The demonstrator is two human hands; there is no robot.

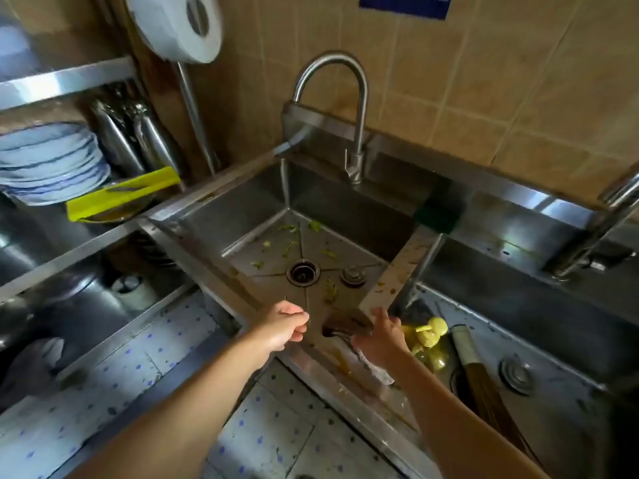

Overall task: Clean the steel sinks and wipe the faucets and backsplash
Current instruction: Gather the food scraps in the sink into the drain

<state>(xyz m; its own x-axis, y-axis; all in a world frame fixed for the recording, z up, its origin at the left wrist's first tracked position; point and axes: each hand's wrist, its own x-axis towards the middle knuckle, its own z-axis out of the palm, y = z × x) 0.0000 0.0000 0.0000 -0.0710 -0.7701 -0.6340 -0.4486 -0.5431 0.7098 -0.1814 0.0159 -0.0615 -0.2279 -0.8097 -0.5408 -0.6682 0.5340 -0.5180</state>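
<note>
The left steel sink has green food scraps around its open drain, and a drain plug lies beside the drain. A gooseneck faucet rises at the back, before the tan tiled backsplash. My left hand hovers over the sink's near rim with fingers curled, holding nothing I can see. My right hand grips a dark brown object at the near rim, with a whitish cloth hanging under the wrist. The right sink is partly seen.
A green sponge sits on the divider at the back. Yellow-green items and a bamboo brush lie in the right sink. Stacked plates, a yellow board and a paper roll are at the left. A second faucet stands right.
</note>
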